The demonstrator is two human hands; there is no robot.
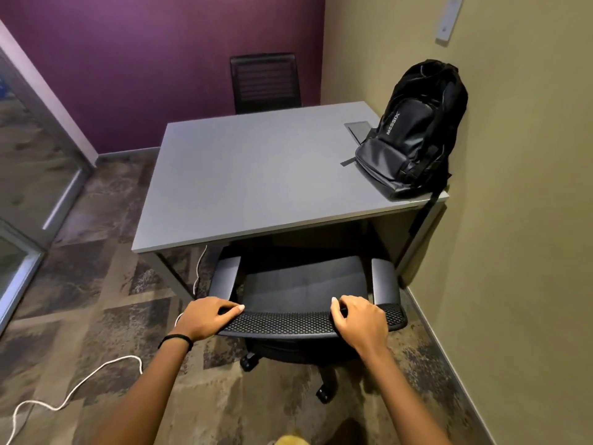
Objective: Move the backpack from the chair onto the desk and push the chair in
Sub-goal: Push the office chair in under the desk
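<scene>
A black backpack (415, 130) stands on the right near corner of the grey desk (250, 178), leaning against the tan wall, with a strap hanging over the desk edge. The black office chair (305, 290) sits in front of the desk, its seat and armrests partly under the desktop. My left hand (207, 317) grips the left end of the mesh backrest top. My right hand (359, 317) grips the top of the backrest further right. The seat holds nothing.
A second black chair (265, 81) stands behind the desk against the purple wall. A white cable (80, 383) trails across the patterned carpet at the left and runs up under the desk. A flat power panel (358, 128) is set in the desktop. Glass partition at far left.
</scene>
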